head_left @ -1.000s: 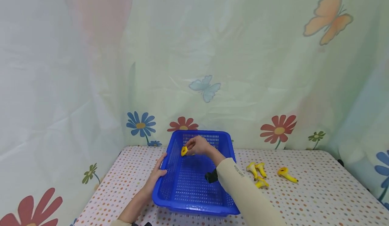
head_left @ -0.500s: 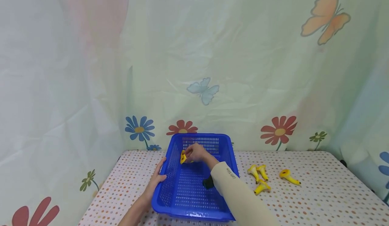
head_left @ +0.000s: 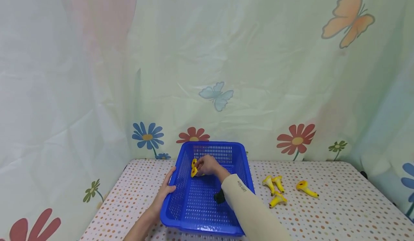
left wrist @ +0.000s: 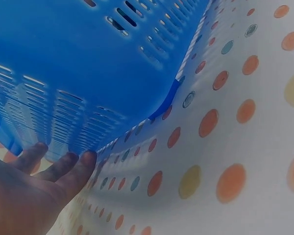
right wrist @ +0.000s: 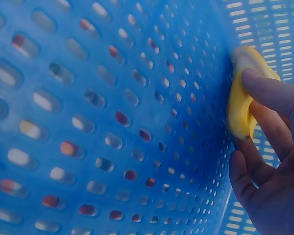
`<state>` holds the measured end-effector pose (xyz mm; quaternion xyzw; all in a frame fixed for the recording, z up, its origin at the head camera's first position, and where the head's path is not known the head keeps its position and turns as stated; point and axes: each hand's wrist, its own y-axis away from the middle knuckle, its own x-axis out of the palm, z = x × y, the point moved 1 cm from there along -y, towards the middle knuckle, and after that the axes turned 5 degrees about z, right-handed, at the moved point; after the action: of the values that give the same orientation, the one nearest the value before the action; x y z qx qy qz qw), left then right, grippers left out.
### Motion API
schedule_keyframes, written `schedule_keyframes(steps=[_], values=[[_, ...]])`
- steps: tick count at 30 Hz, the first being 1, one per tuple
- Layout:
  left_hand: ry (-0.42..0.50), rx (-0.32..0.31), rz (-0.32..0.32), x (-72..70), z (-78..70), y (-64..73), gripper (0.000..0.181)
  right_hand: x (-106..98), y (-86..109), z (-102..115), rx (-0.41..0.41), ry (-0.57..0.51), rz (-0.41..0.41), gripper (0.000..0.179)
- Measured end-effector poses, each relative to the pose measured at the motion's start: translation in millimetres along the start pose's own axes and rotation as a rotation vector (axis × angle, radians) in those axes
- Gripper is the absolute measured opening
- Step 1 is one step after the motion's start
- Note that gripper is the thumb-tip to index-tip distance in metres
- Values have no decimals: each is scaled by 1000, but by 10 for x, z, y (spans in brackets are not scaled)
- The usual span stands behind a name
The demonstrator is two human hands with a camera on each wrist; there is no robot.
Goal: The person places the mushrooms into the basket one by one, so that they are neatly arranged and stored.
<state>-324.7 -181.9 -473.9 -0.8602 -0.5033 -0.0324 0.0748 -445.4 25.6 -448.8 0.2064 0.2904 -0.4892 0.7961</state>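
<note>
Inside the blue plastic basket (head_left: 203,228), my right hand (head_left: 208,164) pinches a yellow trumpet-shaped mushroom (right wrist: 241,95) between thumb and fingers, low over the perforated floor. Its flared cap points left, and my fingers hide part of its stem in the head view. Just behind it, by the basket's back left corner, another yellow mushroom (head_left: 194,162) lies. My left hand (head_left: 162,194) rests against the basket's left side. Its fingers (left wrist: 76,178) reach nearly straight along the outer wall, with the thumb at the rim.
To the right of the basket, a group of yellow mushrooms (head_left: 274,187) lies on the dotted tablecloth (head_left: 343,208). One separate mushroom (head_left: 307,189) is farther right. A printed curtain (head_left: 252,72) hangs behind the table.
My right hand has shifted slightly toward the front of the basket with its mushroom, so two mushroom caps now show apart. My left hand stays at the basket's side.
</note>
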Motion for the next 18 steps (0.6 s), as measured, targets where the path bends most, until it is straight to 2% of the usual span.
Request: schedule_keyframes(steps=[7,14,18], values=[[19,-7,0,-7,-22,4,65,-2,-20,1,2,32,-8,22],[13,-5,4,-1,4,0,65,17,4,-34,30,-16,-18,22],[19,-8,-8,5,-2,6,65,28,-15,-42,24,-5,-32,21]])
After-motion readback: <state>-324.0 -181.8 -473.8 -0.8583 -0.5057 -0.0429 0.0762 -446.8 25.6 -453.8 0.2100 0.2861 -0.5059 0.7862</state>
